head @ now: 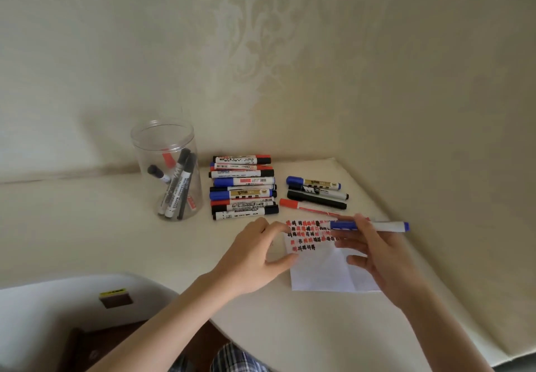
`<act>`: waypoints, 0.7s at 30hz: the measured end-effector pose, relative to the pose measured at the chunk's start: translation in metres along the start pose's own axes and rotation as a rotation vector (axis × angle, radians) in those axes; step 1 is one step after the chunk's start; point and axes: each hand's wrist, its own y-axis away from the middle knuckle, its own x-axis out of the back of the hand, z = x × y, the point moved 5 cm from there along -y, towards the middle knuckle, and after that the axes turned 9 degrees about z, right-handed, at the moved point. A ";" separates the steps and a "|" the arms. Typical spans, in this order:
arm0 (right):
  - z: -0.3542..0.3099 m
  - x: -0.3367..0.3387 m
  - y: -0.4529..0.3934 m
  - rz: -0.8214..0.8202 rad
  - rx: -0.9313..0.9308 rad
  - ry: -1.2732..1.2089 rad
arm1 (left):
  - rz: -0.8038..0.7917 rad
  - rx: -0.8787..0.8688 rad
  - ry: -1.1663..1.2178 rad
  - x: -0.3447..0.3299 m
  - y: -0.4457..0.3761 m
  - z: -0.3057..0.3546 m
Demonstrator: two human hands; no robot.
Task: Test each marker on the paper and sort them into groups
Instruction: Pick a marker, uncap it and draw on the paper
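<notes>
A blue marker (369, 225), judged light, stiff and smooth, is pinched mid-barrel by the right hand (377, 252); beside it, the paper (319, 270) is pressed flat under the left hand (255, 258), fingers loosely spread.

The right hand (377, 252) covers the middle of the blue marker (345, 225) and the right part of the paper (319, 270). Labels on the stacked markers (242, 187) are too small to read, and both forearms run off the bottom edge
</notes>
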 end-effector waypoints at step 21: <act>0.035 -0.007 -0.027 0.207 0.296 0.553 | 0.012 -0.038 -0.193 -0.047 -0.025 0.000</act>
